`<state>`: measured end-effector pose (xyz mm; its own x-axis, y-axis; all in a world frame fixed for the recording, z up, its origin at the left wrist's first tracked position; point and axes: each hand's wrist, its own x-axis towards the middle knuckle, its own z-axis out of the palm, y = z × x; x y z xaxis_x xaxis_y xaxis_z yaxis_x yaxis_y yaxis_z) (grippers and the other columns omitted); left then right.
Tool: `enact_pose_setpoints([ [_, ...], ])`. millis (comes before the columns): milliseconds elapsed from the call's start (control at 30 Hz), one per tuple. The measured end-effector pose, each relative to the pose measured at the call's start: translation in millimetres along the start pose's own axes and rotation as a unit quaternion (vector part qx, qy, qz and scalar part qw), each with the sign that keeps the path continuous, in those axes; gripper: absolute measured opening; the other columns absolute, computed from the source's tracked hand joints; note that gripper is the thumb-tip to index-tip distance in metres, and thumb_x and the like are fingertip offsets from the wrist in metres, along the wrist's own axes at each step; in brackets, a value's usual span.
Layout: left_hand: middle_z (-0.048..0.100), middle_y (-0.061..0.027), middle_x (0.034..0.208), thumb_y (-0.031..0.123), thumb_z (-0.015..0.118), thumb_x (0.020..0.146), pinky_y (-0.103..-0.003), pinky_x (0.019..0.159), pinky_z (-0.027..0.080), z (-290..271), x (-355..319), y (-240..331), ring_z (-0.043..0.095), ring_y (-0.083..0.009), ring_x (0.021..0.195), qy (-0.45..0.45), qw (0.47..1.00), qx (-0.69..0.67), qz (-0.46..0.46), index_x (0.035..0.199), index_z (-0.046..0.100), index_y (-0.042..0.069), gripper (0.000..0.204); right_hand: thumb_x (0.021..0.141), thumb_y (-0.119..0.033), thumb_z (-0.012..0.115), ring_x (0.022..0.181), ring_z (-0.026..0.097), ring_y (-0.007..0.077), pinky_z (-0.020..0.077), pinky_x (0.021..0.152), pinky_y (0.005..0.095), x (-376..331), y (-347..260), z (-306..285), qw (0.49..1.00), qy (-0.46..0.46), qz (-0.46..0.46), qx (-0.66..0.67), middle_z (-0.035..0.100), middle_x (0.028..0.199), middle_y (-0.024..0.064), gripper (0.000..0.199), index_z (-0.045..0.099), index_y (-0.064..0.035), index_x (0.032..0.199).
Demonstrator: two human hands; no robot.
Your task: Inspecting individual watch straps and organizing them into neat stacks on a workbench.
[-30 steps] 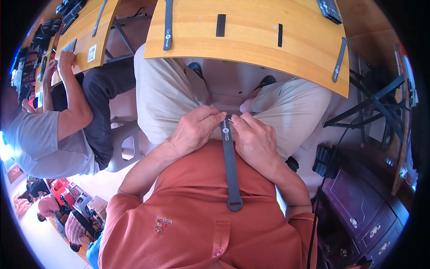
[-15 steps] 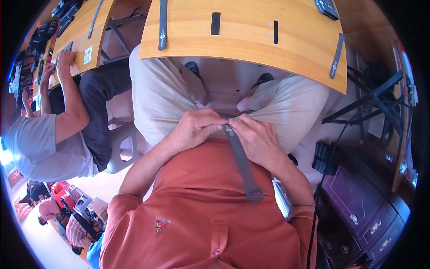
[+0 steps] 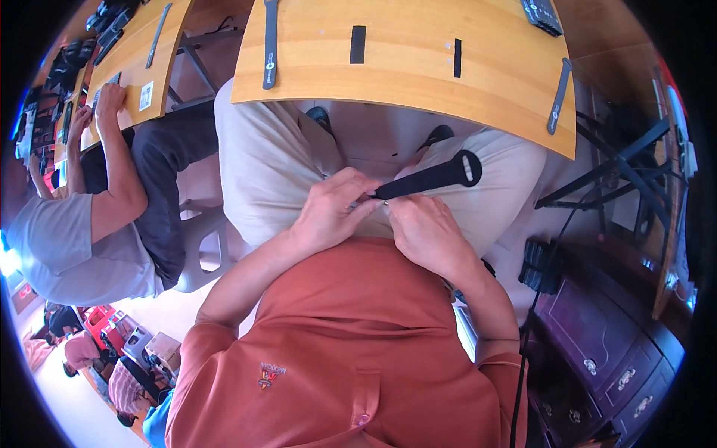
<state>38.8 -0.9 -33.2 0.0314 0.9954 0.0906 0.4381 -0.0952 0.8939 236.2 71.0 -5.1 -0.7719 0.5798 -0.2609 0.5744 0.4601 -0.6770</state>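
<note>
A black hook-and-loop strap [image 3: 426,179] sticks out to the upper right above my lap, its rounded slotted head at the free end. Its other end is pinched between the thumb and fingers of my left hand [image 3: 332,209]. Right beside that pinch, my right hand [image 3: 426,224] is closed, its fingertips meeting the strap's held end; what exactly lies between them is hidden. On the wooden table in front lie a grey strap [image 3: 270,52] at the left and another grey strap [image 3: 559,97] near the right corner.
The wooden table [image 3: 314,78] carries two short black strips [image 3: 358,45] and a dark stack [image 3: 541,16] at its far right. A seated person [image 3: 89,231] works at a neighbouring table on the left. A dark purple cabinet [image 3: 597,336] stands at the right.
The strap hung down over my shirt with its grey side showing; now it points up and right with its black side showing. Both hands still meet at its end.
</note>
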Motion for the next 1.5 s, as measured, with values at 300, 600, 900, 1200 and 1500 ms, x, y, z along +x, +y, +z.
enact_pose_setpoints([
  [300, 0.064, -0.0163, 0.097, 0.002, 0.072, 0.087, -0.043, 0.071, 0.056, 3, 6, 2, 0.068, -0.0379, 0.086, -0.022, 0.999, 0.041, 0.016, 0.117, 0.068, -0.001, 0.030, 0.086, -0.001, 0.055, 0.089, 0.069, 0.0481, 0.0560, 0.081, 0.0580, 3, -8, -2, 0.999, 0.000, 0.031, -0.032, 0.062, 0.120, 0.0247, 0.023, 0.064, 0.0058, 0.106],
  [600, 0.063, -0.0194, 0.102, 0.001, 0.069, 0.086, -0.046, 0.075, 0.057, 12, 10, 1, 0.067, -0.0412, 0.090, -0.032, 0.995, 0.086, 0.026, 0.116, 0.064, -0.004, 0.031, 0.087, -0.004, 0.056, 0.083, 0.071, 0.0453, 0.0571, 0.077, 0.0571, 2, -11, 3, 0.995, 0.032, 0.057, -0.080, 0.068, 0.105, 0.0203, 0.023, 0.066, 0.0013, 0.107],
  [900, 0.063, -0.0179, 0.099, 0.002, 0.071, 0.083, -0.043, 0.070, 0.057, 13, 17, -1, 0.067, -0.0371, 0.085, -0.053, 0.996, 0.064, 0.013, 0.113, 0.063, -0.002, 0.031, 0.088, -0.004, 0.056, 0.083, 0.071, 0.0447, 0.0566, 0.077, 0.0574, 2, -5, -2, 0.997, 0.040, 0.045, -0.051, 0.069, 0.106, 0.0202, 0.023, 0.066, 0.0000, 0.108],
  [1200, 0.062, -0.0133, 0.096, 0.001, 0.074, 0.081, -0.035, 0.059, 0.056, 15, 22, -8, 0.068, -0.0261, 0.080, 0.000, 1.000, 0.015, 0.026, 0.111, 0.062, 0.001, 0.032, 0.091, -0.003, 0.055, 0.086, 0.067, 0.0469, 0.0529, 0.077, 0.0569, -5, 0, 0, 0.992, 0.101, 0.029, 0.071, 0.063, 0.102, 0.0224, 0.031, 0.063, 0.0035, 0.120],
  [1500, 0.064, -0.0132, 0.097, 0.000, 0.073, 0.080, -0.036, 0.072, 0.054, 15, 19, -11, 0.066, -0.0266, 0.082, 0.005, 1.000, -0.016, 0.016, 0.110, 0.064, 0.000, 0.032, 0.089, -0.002, 0.055, 0.087, 0.067, 0.0446, 0.0537, 0.079, 0.0546, -9, 5, 3, 0.991, 0.123, 0.025, 0.050, 0.062, 0.103, 0.0191, 0.037, 0.062, 0.0049, 0.124],
])
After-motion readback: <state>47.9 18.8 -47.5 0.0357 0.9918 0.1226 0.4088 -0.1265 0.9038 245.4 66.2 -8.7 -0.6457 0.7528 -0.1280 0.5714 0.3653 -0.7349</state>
